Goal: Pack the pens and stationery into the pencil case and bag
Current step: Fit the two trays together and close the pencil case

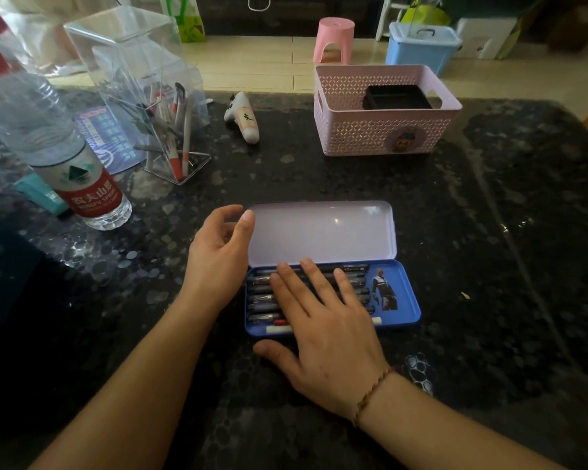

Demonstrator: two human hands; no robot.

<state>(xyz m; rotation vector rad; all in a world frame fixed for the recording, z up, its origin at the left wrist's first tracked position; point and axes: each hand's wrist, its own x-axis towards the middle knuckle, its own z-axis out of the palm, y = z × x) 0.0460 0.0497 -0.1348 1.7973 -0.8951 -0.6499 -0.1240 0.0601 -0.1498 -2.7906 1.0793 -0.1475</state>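
A blue tin pencil case lies open on the dark table, its pale lid flat behind the tray. Several dark pens lie side by side in the tray, with a white one along the front edge. My right hand rests flat on the pens, fingers straight and spread, thumb on the table in front of the case. My left hand hovers at the lid's left edge, fingers loosely curved, thumb tip near the lid corner, holding nothing. No bag that I can pick out.
A clear plastic holder with several pens stands at the back left, beside a water bottle. A white gadget lies behind the case. A pink basket holding a black tray sits at the back right.
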